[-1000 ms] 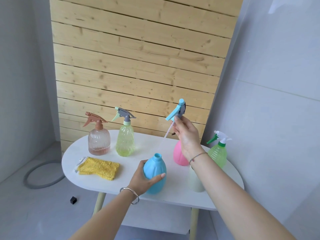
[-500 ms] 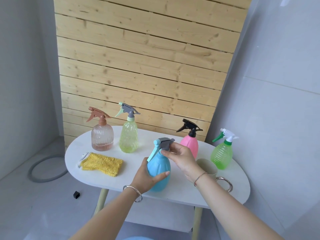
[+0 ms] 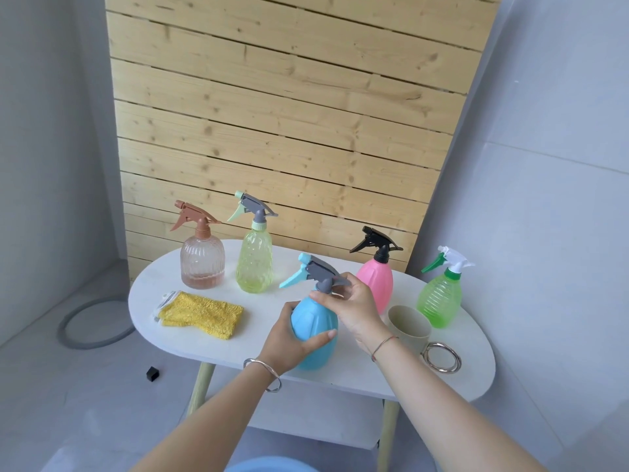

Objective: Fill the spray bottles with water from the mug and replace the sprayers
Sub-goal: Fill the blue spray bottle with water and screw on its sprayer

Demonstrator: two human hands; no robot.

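A blue spray bottle [image 3: 315, 332] stands upright near the front edge of the white oval table [image 3: 374, 373]. My left hand [image 3: 289, 338] grips its body from the left. A grey and light-blue sprayer [image 3: 315, 272] sits on the bottle's neck, and my right hand [image 3: 352, 306] holds it at the collar with curled fingers. A beige mug [image 3: 410, 327] with a metal ring handle stands just right of my right wrist. Behind are a pink bottle [image 3: 376, 284] with a black sprayer, a green bottle [image 3: 439, 298], a yellow-green bottle [image 3: 254, 264] and a clear pinkish bottle [image 3: 202, 260].
A folded yellow cloth [image 3: 200, 315] lies on the table's left part. A wooden slat panel [image 3: 272, 114] leans behind the table. A grey hose ring [image 3: 92, 321] and a small black block [image 3: 152, 374] lie on the floor at left.
My right hand brought the sprayer down from above the table onto the blue bottle's neck. My left hand kept its grip on the bottle. The pink bottle and mug came into sight.
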